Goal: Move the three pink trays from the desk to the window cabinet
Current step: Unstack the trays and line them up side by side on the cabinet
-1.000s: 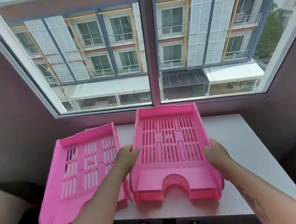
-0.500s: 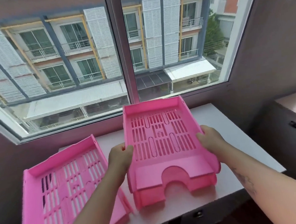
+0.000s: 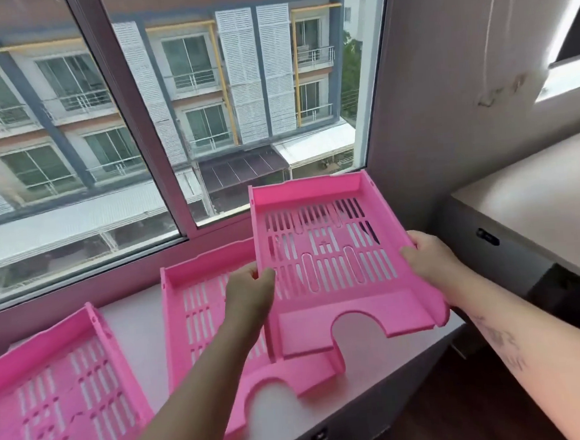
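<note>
Three pink slotted trays are in view. I hold the top tray [image 3: 332,251] in the air above the right end of the white window cabinet [image 3: 144,319]. My left hand [image 3: 250,291] grips its left rim and my right hand [image 3: 425,256] grips its right rim. A second pink tray [image 3: 198,305] lies flat on the cabinet just below and left of it, partly hidden by my left arm. A third pink tray [image 3: 53,391] rests at the cabinet's left end, cut off by the frame's edge.
A large window [image 3: 138,127] runs behind the cabinet, with a pink sill strip [image 3: 80,286] below the glass. A beige-topped cabinet with dark handles [image 3: 528,210] stands to the right. The wall corner [image 3: 445,106] is close behind the held tray.
The top tray has been lifted off the one beneath it and moved right, so the stacked pair is now apart. My view has turned right.
</note>
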